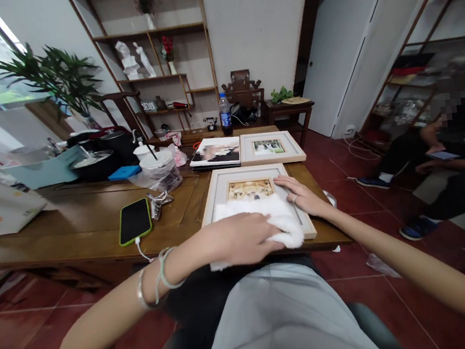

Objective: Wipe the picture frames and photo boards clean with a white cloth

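A light wooden picture frame (213, 190) lies flat at the table's front edge, with a small brown-toned picture (253, 187) inside a pale mat. Bunched over its lower half is a white fluffy cloth (286, 221). My left hand (240, 238) presses down on this cloth, with its fingers curled into it and a bracelet and a green band at the wrist. My right hand (304, 197), with a ring on one finger, rests flat on the right side of the frame. Its fingers are stretched out, and it holds nothing.
Behind lie a second picture frame (290, 148) and a stack of photo prints (216, 153). A bottle (224, 114) stands farther back. To the left are a charging phone (135, 222), a bagged drink cup (158, 169) and a blue bin (47, 168). A person sits at right, holding a phone (444, 155).
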A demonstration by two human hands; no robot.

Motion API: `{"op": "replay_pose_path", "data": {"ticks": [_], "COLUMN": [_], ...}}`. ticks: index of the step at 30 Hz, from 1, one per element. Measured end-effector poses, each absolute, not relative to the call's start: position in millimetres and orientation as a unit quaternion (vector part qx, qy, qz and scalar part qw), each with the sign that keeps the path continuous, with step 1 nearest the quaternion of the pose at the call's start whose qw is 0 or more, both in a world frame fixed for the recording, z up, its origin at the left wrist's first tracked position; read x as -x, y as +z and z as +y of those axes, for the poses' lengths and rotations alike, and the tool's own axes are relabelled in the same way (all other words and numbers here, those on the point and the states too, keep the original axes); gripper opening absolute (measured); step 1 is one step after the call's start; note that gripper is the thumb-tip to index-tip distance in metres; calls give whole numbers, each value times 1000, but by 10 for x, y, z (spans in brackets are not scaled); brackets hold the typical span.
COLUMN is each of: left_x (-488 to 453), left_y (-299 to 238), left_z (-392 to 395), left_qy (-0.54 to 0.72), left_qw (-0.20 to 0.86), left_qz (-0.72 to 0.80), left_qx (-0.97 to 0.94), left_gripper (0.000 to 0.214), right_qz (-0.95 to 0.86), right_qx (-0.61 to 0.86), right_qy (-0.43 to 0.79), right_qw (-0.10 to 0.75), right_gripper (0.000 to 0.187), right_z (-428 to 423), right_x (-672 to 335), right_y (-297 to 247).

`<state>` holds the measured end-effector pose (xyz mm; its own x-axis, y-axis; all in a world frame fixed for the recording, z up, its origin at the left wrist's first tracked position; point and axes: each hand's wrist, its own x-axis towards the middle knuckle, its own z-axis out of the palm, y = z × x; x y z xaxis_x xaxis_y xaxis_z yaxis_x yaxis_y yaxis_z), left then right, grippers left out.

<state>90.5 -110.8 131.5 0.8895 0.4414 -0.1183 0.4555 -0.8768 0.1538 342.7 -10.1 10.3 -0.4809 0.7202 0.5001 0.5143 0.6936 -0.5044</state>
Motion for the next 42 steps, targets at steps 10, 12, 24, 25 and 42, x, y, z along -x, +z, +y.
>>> {"op": "replay_pose_path", "data": {"ticks": [10,12,24,25,42], "left_x": [-1175,-1232,-1324,-1313,-1116], "left_y": [941,855,948,950,826], "left_z": [-949,-793,-1035,-1113,-893], "left_qy": [20,14,-20,-10,23], "left_qw": [-5,-21,51,45,29], "left_qz": [328,375,339,330,309], "left_qx": [-945,-927,-939,-943,-950], "left_gripper": [38,37,37,36,32], "right_qz": [-852,-850,-851,-851,-860], "right_qx": [358,361,344,346,345], "right_qy": [140,142,145,143,131], "right_qw": [356,357,369,368,353], "right_gripper": [42,42,42,42,42], "right_z": [-92,-92,-84,-87,-77], "right_x": [-3433,-3427,-3423,-3421,-3441], "right_y": [97,92,88,89,82]}}
